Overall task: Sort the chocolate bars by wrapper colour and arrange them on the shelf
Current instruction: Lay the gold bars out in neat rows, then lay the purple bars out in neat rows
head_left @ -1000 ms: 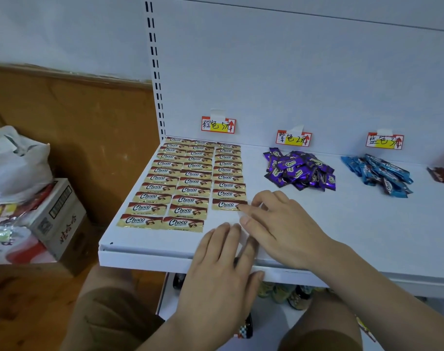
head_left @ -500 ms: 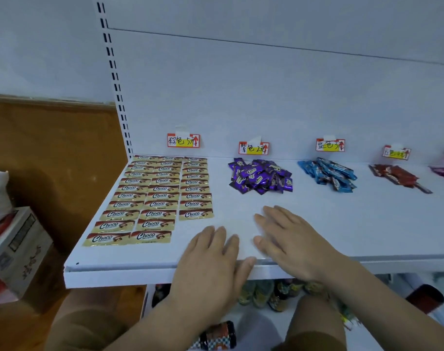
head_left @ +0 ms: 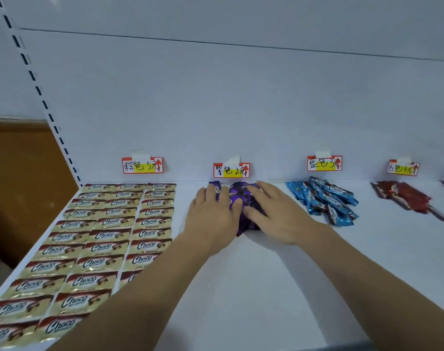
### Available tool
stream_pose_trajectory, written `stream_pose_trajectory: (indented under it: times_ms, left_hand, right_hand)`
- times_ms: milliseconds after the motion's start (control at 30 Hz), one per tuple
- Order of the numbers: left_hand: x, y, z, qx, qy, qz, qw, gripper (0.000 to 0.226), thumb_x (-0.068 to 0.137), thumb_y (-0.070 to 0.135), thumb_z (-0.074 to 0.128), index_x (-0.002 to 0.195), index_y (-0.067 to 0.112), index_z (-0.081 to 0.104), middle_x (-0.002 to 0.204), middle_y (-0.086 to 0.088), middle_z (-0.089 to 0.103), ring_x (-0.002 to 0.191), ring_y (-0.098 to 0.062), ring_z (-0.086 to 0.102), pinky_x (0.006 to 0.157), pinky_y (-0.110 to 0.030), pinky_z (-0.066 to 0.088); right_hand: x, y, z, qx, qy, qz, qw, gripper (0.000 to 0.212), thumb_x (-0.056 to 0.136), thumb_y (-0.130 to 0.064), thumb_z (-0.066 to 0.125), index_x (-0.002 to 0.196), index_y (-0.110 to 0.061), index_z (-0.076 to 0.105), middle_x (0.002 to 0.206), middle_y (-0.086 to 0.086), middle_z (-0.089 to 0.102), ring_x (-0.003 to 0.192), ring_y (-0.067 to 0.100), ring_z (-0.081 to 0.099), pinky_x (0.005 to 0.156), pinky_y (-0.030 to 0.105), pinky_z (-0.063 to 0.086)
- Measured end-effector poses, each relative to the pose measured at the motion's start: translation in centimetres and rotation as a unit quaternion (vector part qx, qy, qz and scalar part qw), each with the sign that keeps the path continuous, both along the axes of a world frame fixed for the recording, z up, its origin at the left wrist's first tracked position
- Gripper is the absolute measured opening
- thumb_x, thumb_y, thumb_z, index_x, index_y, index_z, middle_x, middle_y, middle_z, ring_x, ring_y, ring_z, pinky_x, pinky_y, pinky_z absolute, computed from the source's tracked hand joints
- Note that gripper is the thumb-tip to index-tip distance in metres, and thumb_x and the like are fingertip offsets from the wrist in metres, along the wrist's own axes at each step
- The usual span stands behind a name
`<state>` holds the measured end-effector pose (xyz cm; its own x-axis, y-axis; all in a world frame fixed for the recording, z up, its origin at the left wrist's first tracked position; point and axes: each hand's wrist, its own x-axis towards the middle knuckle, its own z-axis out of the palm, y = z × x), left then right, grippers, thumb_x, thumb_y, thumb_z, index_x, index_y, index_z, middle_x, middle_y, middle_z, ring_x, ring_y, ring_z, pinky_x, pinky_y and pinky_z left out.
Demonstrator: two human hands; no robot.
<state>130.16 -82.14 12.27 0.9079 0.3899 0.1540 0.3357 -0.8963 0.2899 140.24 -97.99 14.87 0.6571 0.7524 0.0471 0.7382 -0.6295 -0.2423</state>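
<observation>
Both hands lie flat with fingers spread, left hand (head_left: 213, 216) and right hand (head_left: 279, 219) pressing on either side of the purple bars (head_left: 243, 198), a heap at the far middle of the shelf (head_left: 266, 287). Left of it, gold Choco bars (head_left: 99, 234) lie in neat rows; to the right sit a blue pile (head_left: 324, 198) and a red pile (head_left: 408, 198).

One head view only: I look forward and down, close over the white shelf (head_left: 279, 287), facing its back panel (head_left: 215, 102).
</observation>
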Motion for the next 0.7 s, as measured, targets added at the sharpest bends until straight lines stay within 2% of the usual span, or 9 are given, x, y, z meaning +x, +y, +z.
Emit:
stream_pose_trajectory:
  times_ms: [67, 167, 267, 367, 500, 600, 633, 700]
  left_hand:
    - [1.5, 0.5, -0.8, -0.029, -0.016, 0.014, 0.999, 0.075, 0.096, 0.057, 0.008, 0.153, 0.019, 0.038, 0.156, -0.011, 0.039, 0.143, -0.035, 0.034, 0.118, -0.05, 0.031]
    - [2.9, 1.4, -2.0, 0.003, -0.007, 0.006, 1.0, 0.071, 0.098, 0.048, 0.001, 0.144, 0.016, 0.045, 0.149, -0.01, 0.047, 0.137, -0.033, 0.039, 0.114, -0.047, 0.034]
    - [3.5, 2.3, -2.7, 0.027, 0.035, -0.022, 0.999, 0.079, 0.096, 0.042, -0.009, 0.143, 0.013, 0.047, 0.156, -0.011, 0.043, 0.145, -0.034, 0.033, 0.116, -0.046, 0.031]
    - [3.2, 1.7, -1.9, 0.05, 0.007, -0.04, 0.998, 0.08, 0.096, 0.043, -0.004, 0.138, 0.012, 0.057, 0.15, -0.009, 0.052, 0.141, -0.032, 0.043, 0.117, -0.046, 0.034]
    - [0.6, -0.8, -1.0, 0.118, -0.062, -0.073, 0.988, 0.049, 0.104, 0.025, 0.027, 0.108, 0.006, 0.073, 0.119, -0.016, 0.072, 0.113, -0.036, 0.067, 0.103, -0.045, 0.053]
    - [-1.6, -3.2, -0.6, 0.104, -0.08, -0.063, 0.989, 0.038, 0.102, 0.021, 0.038, 0.107, 0.007, 0.073, 0.114, -0.014, 0.075, 0.105, -0.031, 0.071, 0.098, -0.04, 0.055]
    - [-2.3, -4.1, -0.7, 0.098, -0.084, -0.069, 0.989, 0.036, 0.103, 0.021, 0.04, 0.11, 0.006, 0.072, 0.116, -0.015, 0.074, 0.107, -0.032, 0.07, 0.099, -0.041, 0.055]
    - [-3.5, -6.2, -0.7, 0.078, -0.075, -0.083, 0.991, 0.039, 0.106, 0.022, 0.037, 0.119, 0.004, 0.069, 0.125, -0.019, 0.07, 0.116, -0.035, 0.066, 0.107, -0.045, 0.051]
  right_hand:
    - [1.3, 1.5, -0.6, 0.009, 0.012, 0.027, 1.0, 0.084, 0.091, -0.071, 0.017, 0.158, -0.026, 0.037, 0.163, 0.0, 0.035, 0.149, 0.02, 0.03, 0.123, 0.039, 0.027]
    - [2.5, 2.4, -1.5, 0.057, 0.033, 0.061, 0.996, 0.067, 0.096, -0.059, 0.03, 0.15, -0.025, 0.048, 0.152, -0.005, 0.045, 0.139, 0.018, 0.043, 0.116, 0.039, 0.037]
    - [3.4, 2.6, -2.2, 0.09, 0.021, 0.099, 0.991, 0.056, 0.097, -0.053, 0.039, 0.142, -0.023, 0.055, 0.142, -0.006, 0.052, 0.129, 0.017, 0.051, 0.108, 0.041, 0.045]
    - [3.5, 2.5, -2.3, 0.111, 0.01, 0.118, 0.987, 0.053, 0.096, -0.05, 0.045, 0.139, -0.022, 0.057, 0.138, -0.006, 0.055, 0.126, 0.016, 0.052, 0.106, 0.039, 0.045]
    - [2.4, 0.8, -2.0, 0.124, 0.021, 0.148, 0.981, 0.051, 0.097, -0.044, 0.048, 0.145, -0.027, 0.052, 0.144, -0.011, 0.051, 0.132, 0.009, 0.048, 0.111, 0.024, 0.039]
    - [1.1, -1.4, -2.4, 0.111, 0.01, 0.166, 0.98, 0.062, 0.097, -0.048, 0.044, 0.156, -0.027, 0.043, 0.159, -0.011, 0.041, 0.145, 0.005, 0.036, 0.115, 0.008, 0.018]
    - [0.7, -2.3, -2.6, 0.106, 0.008, 0.171, 0.98, 0.066, 0.097, -0.05, 0.042, 0.158, -0.026, 0.041, 0.162, -0.009, 0.039, 0.148, 0.005, 0.032, 0.116, 0.007, 0.013]
    - [0.0, -4.3, -2.7, 0.096, 0.011, 0.19, 0.977, 0.071, 0.096, -0.056, 0.038, 0.16, -0.024, 0.038, 0.166, -0.008, 0.034, 0.152, 0.005, 0.027, 0.122, 0.013, 0.015]
